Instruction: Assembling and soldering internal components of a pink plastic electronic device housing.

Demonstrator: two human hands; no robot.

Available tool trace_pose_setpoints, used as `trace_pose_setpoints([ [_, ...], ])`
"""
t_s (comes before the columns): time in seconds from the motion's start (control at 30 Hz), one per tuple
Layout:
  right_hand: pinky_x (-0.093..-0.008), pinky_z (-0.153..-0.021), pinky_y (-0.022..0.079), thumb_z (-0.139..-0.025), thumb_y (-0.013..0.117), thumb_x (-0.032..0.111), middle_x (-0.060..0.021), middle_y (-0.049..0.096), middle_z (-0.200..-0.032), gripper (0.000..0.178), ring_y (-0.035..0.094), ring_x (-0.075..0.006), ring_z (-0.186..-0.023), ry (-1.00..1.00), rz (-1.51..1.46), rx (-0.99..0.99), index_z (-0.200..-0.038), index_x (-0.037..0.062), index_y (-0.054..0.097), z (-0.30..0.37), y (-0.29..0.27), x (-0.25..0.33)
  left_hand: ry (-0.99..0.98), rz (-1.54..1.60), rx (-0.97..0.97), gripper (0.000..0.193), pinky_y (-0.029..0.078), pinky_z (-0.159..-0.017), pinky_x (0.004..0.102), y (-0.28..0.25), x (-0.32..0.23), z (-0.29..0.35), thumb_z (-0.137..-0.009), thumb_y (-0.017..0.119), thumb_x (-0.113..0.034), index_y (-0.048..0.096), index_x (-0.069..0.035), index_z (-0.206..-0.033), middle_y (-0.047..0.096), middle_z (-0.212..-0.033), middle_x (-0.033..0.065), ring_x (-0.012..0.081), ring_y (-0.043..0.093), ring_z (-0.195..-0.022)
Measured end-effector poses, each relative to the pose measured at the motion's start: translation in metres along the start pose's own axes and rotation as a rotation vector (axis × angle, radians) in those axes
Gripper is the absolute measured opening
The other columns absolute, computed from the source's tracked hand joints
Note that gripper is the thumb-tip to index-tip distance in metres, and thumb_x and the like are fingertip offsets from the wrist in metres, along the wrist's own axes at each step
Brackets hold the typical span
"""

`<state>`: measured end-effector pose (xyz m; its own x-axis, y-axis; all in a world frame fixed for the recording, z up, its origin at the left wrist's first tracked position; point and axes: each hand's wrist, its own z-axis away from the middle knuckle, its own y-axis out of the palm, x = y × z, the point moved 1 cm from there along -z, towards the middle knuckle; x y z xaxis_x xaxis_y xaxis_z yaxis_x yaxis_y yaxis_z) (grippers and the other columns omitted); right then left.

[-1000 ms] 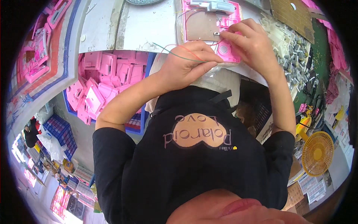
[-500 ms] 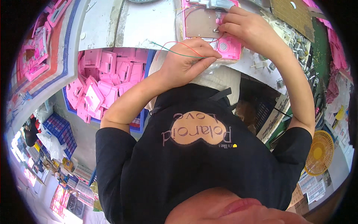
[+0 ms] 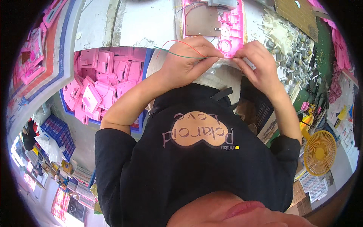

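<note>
A pink plastic housing [image 3: 237, 28] lies in front of me at the bench's near edge. Inside it sit a brown flat board [image 3: 201, 23] and a grey box-shaped part [image 3: 223, 3]. My left hand [image 3: 190, 57] is closed over the housing's near left corner, thumb and forefinger pinching a red wire [image 3: 180, 41] and a green wire [image 3: 170, 52], whose loose lengths trail out to the left. My right hand [image 3: 259, 63] is closed at the near right corner, its fingertips pinched close to the left ones. What lies between those right fingertips is too small to make out.
Left of my lap stands a blue crate [image 3: 140, 113] heaped with pink plastic parts [image 3: 90, 96]. White plastic pieces [image 3: 278, 32] and many small grey parts [image 3: 300, 56] are spread right of the housing. A yellow fan [image 3: 320, 153] stands at my lower right.
My right hand has come down from the board inside the housing to its near edge, beside the left fingertips. The left hand still pinches the wires in nearly the same place.
</note>
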<state>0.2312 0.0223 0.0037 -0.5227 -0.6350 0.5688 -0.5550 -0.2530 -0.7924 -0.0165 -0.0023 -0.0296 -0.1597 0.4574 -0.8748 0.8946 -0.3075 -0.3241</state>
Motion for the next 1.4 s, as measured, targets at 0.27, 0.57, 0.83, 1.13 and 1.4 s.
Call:
trace_pose_setpoints([
  [0.27,-0.0373,-0.09,0.046,-0.075,0.082,0.007,-0.0046,0.068,-0.111,0.021,0.052,-0.0297,-0.109,0.129,-0.056,-0.282,-0.095,0.0103,0.075,0.024,0.03,-0.008,-0.003,0.032,0.006,0.018,0.053,-0.077,0.035,0.0,0.001,0.0,-0.09,0.069,0.002,0.077,-0.004,-0.104,0.073,-0.096,0.0122,0.026,0.067,-0.085],
  [0.57,-0.0368,-0.09,0.044,-0.07,0.084,0.011,-0.0041,0.066,-0.133,0.022,0.051,-0.0302,-0.11,0.037,0.39,-0.305,-0.091,0.0139,0.077,0.025,0.024,0.018,0.072,-0.097,0.002,0.022,0.052,-0.084,0.0387,-0.003,-0.003,0.003,-0.086,0.074,-0.001,0.076,-0.007,-0.107,0.072,-0.096,0.0082,0.0263,0.067,-0.088],
  [0.83,-0.0399,-0.086,0.046,-0.075,0.078,0.014,-0.0036,0.066,-0.134,0.029,0.057,-0.0302,-0.113,-0.033,0.666,0.125,-0.104,0.0109,0.075,0.004,-0.015,0.04,0.246,-0.476,0.015,0.032,0.047,-0.087,0.0392,-0.003,-0.005,0.019,-0.077,0.082,-0.01,0.075,-0.016,-0.107,0.068,-0.096,0.0009,0.0236,0.063,-0.094],
  [1.13,-0.0415,-0.085,0.043,-0.08,0.079,0.025,-0.0043,0.064,-0.104,0.047,0.056,-0.0269,-0.097,-0.055,0.294,0.078,-0.123,0.0092,0.068,-0.025,0.044,0.046,0.174,-0.538,-0.157,0.02,0.047,-0.073,0.0379,-0.028,0.007,0.041,-0.079,0.081,-0.017,0.073,-0.014,-0.097,0.066,-0.093,-0.0004,0.0204,0.064,-0.082],
  [1.4,-0.0415,-0.086,0.04,-0.078,0.079,0.025,-0.0032,0.066,-0.101,0.037,0.058,-0.0259,-0.096,-0.124,0.278,-0.097,-0.111,0.0111,0.07,-0.036,0.069,0.055,-0.085,-0.511,0.03,0.019,0.046,-0.062,0.0407,0.0,0.004,0.078,-0.087,0.072,-0.023,0.062,-0.01,-0.078,0.053,-0.076,0.0052,0.0252,0.061,-0.07],
])
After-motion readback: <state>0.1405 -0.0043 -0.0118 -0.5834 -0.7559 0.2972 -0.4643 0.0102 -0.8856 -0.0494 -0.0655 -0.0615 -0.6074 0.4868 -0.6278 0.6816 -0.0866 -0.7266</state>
